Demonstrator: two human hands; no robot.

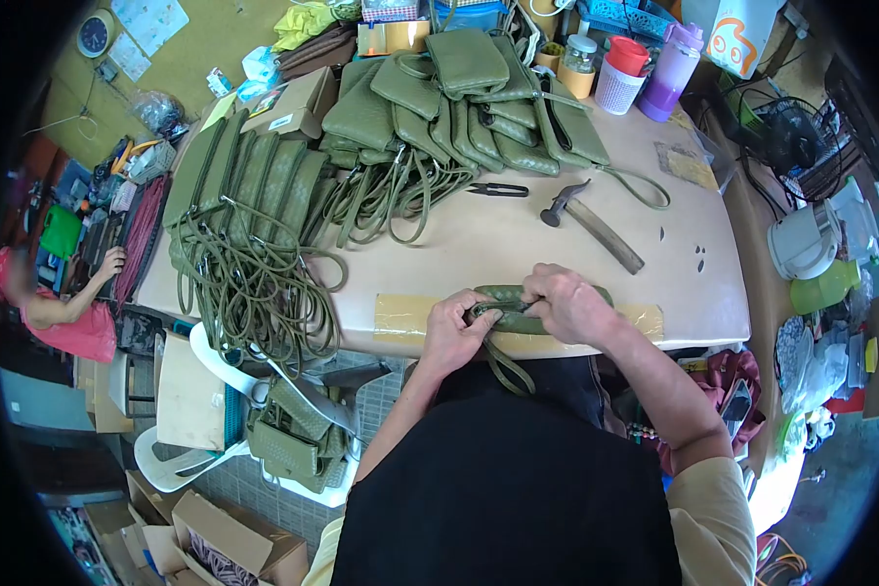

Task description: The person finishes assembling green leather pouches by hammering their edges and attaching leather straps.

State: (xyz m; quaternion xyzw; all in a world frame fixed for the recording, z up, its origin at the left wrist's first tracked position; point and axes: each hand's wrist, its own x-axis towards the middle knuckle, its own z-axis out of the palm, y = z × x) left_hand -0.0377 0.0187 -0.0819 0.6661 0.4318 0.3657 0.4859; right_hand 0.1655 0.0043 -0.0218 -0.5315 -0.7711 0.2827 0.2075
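Observation:
A green woven-pattern pouch [504,292] lies at the table's front edge, partly covered by my hands. My left hand [451,330] is closed on its left end, with thumb and fingers pinching near the dark opening. From that end a green wrist strap [510,371] hangs down over the edge. My right hand [568,305] is closed in a fist above the pouch's middle; what its fingers pinch is hidden. Beyond my hands lie a hammer [604,234] with a wooden handle and a pair of black thread snips [498,189].
Green pouches [469,68] are heaped at the back, and a row of strapped pouches [254,186] stands left. A purple bottle [670,73] and a red cup [626,57] stand back right. Below left, a white chair [210,342] holds more pouches. A person [68,313] works far left.

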